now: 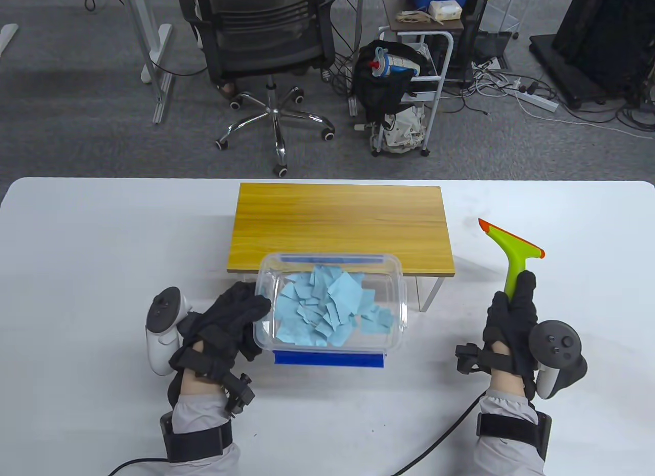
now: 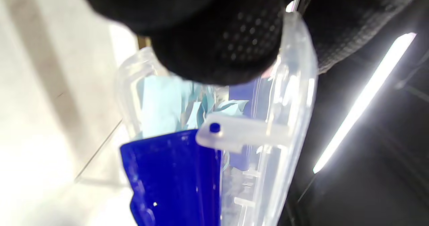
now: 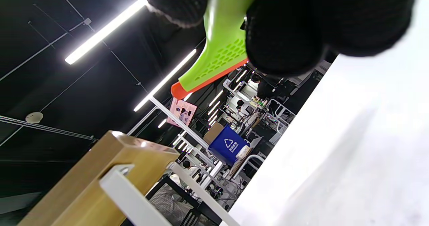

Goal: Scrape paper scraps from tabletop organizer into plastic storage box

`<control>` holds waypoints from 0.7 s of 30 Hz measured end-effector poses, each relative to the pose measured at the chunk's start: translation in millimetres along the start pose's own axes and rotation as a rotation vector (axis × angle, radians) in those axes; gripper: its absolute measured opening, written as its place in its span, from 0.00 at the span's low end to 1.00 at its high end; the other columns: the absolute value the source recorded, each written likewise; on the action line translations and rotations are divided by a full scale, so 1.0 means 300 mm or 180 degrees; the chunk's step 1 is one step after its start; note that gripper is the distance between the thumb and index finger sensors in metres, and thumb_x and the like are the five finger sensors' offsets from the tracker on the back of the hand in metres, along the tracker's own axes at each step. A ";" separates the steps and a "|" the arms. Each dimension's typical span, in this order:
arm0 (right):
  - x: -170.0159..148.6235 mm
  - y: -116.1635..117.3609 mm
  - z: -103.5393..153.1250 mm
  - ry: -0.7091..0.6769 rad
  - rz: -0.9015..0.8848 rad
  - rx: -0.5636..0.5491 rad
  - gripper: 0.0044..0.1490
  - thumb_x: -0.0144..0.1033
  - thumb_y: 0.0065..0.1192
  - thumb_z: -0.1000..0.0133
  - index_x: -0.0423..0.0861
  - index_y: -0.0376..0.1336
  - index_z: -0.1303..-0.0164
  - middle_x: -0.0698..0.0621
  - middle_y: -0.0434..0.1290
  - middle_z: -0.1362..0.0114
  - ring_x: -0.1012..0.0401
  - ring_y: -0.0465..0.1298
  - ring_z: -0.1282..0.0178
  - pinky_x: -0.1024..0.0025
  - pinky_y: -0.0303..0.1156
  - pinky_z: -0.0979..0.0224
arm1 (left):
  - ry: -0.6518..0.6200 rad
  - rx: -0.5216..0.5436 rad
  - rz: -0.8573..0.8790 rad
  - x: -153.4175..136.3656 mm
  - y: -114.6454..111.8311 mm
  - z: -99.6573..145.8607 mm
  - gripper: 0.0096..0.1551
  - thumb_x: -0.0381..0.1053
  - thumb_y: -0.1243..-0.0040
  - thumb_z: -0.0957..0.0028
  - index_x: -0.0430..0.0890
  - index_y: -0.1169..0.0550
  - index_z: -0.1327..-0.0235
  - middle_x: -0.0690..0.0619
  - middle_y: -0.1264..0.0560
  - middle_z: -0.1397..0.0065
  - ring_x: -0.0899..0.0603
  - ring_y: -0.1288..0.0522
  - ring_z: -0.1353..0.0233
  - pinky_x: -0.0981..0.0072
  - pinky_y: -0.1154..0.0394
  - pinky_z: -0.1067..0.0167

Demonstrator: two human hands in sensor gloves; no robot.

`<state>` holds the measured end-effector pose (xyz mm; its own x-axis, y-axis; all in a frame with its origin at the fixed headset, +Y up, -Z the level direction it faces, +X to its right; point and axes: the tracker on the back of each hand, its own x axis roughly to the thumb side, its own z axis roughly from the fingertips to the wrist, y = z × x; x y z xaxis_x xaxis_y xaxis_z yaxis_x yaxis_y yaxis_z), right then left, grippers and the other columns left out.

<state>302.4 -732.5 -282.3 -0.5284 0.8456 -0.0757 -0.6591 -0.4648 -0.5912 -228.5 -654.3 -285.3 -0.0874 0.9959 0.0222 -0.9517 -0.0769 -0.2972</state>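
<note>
The clear plastic storage box (image 1: 399, 302) sits in front of the wooden tabletop organizer (image 1: 340, 222) and holds several light-blue paper scraps (image 1: 327, 307). My left hand (image 1: 233, 320) grips the box's left rim; the left wrist view shows my fingers (image 2: 234, 41) over the clear rim (image 2: 298, 85), with scraps (image 2: 157, 102) inside and a blue clip (image 2: 174, 182). My right hand (image 1: 511, 317) grips the green handle of an orange-edged scraper (image 1: 514, 251), blade raised off the table, right of the organizer. The scraper also shows in the right wrist view (image 3: 221, 51). The organizer's top is bare.
The white table (image 1: 102, 251) carries the organizer on white legs (image 1: 432, 291). The box's blue clip (image 1: 327, 360) faces me. An office chair (image 1: 266, 46) and a cart (image 1: 414, 87) stand on the floor beyond the table's far edge.
</note>
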 end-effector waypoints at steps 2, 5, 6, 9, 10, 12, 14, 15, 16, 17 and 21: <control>-0.002 -0.005 -0.001 0.0024 -0.0071 -0.0008 0.39 0.34 0.60 0.42 0.41 0.49 0.23 0.26 0.67 0.38 0.43 0.81 0.55 0.46 0.78 0.55 | -0.0140 0.0355 -0.0014 0.047 0.041 0.018 0.39 0.66 0.32 0.41 0.43 0.36 0.34 0.46 0.27 0.49 0.54 0.16 0.70 0.76 0.16 0.74; -0.004 -0.011 -0.003 0.0058 -0.0126 -0.0025 0.39 0.34 0.60 0.42 0.41 0.49 0.23 0.26 0.67 0.37 0.43 0.80 0.55 0.46 0.78 0.55 | -0.0270 0.0903 0.0119 0.088 0.111 0.051 0.39 0.67 0.35 0.39 0.45 0.38 0.32 0.47 0.28 0.47 0.55 0.16 0.67 0.76 0.16 0.71; -0.005 -0.013 -0.003 0.0061 -0.0129 -0.0029 0.39 0.34 0.60 0.42 0.41 0.49 0.23 0.26 0.67 0.37 0.43 0.80 0.55 0.46 0.78 0.55 | -0.0306 0.1040 0.0164 0.094 0.133 0.058 0.39 0.67 0.35 0.38 0.45 0.39 0.32 0.47 0.29 0.46 0.55 0.17 0.67 0.76 0.16 0.70; -0.007 -0.015 -0.003 0.0081 -0.0167 -0.0033 0.39 0.34 0.61 0.42 0.41 0.49 0.23 0.26 0.67 0.38 0.43 0.81 0.55 0.46 0.78 0.55 | -0.0331 0.1429 0.0328 0.086 0.213 0.082 0.39 0.67 0.38 0.37 0.45 0.42 0.31 0.48 0.31 0.44 0.55 0.17 0.64 0.76 0.16 0.67; -0.005 -0.016 -0.002 0.0083 -0.0173 -0.0036 0.39 0.34 0.61 0.42 0.41 0.49 0.23 0.26 0.67 0.38 0.43 0.81 0.55 0.46 0.78 0.55 | -0.0318 0.1542 0.0354 0.077 0.238 0.089 0.39 0.67 0.38 0.36 0.46 0.43 0.31 0.48 0.31 0.43 0.54 0.17 0.63 0.75 0.17 0.66; -0.007 -0.020 -0.002 0.0093 -0.0205 -0.0046 0.39 0.34 0.61 0.42 0.41 0.49 0.23 0.26 0.67 0.38 0.43 0.81 0.55 0.46 0.78 0.54 | -0.0283 0.1845 0.0384 0.047 0.282 0.106 0.39 0.66 0.40 0.35 0.46 0.45 0.31 0.47 0.33 0.42 0.53 0.18 0.61 0.74 0.17 0.64; -0.007 -0.023 -0.003 0.0102 -0.0245 -0.0059 0.39 0.34 0.61 0.42 0.41 0.49 0.23 0.26 0.67 0.38 0.43 0.81 0.55 0.46 0.78 0.54 | -0.0168 0.2129 0.0475 0.010 0.316 0.122 0.39 0.65 0.41 0.34 0.45 0.47 0.31 0.45 0.35 0.40 0.52 0.18 0.59 0.72 0.17 0.62; -0.007 -0.025 -0.003 0.0103 -0.0249 -0.0065 0.39 0.34 0.60 0.42 0.41 0.49 0.23 0.26 0.67 0.38 0.43 0.81 0.55 0.46 0.78 0.54 | -0.0100 0.2220 0.0500 -0.012 0.335 0.129 0.39 0.64 0.42 0.34 0.45 0.49 0.31 0.45 0.36 0.40 0.51 0.18 0.57 0.70 0.17 0.60; -0.007 -0.026 -0.003 0.0103 -0.0251 -0.0069 0.39 0.34 0.61 0.42 0.41 0.49 0.23 0.26 0.67 0.38 0.43 0.81 0.55 0.46 0.78 0.54 | -0.0032 0.2300 0.0485 -0.028 0.350 0.132 0.39 0.64 0.43 0.33 0.45 0.50 0.31 0.45 0.37 0.39 0.50 0.19 0.56 0.69 0.17 0.58; -0.006 -0.027 -0.004 0.0101 -0.0257 -0.0077 0.39 0.34 0.61 0.42 0.41 0.49 0.23 0.26 0.67 0.38 0.43 0.81 0.55 0.46 0.78 0.54 | 0.0068 0.2410 0.0438 -0.052 0.368 0.137 0.39 0.64 0.43 0.33 0.44 0.50 0.32 0.45 0.38 0.39 0.49 0.19 0.55 0.68 0.18 0.57; -0.007 -0.029 -0.006 0.0103 -0.0291 -0.0094 0.39 0.34 0.60 0.42 0.41 0.49 0.23 0.26 0.67 0.37 0.43 0.80 0.55 0.46 0.78 0.54 | 0.0567 0.2589 0.0507 -0.148 0.409 0.130 0.39 0.63 0.44 0.33 0.44 0.51 0.33 0.43 0.39 0.38 0.48 0.19 0.52 0.66 0.18 0.55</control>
<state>310.3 -729.8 -278.5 -0.4489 0.8924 -0.0459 -0.6875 -0.3778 -0.6201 -352.8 -709.9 -285.3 -0.2557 0.9576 -0.1328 -0.8532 -0.1589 0.4967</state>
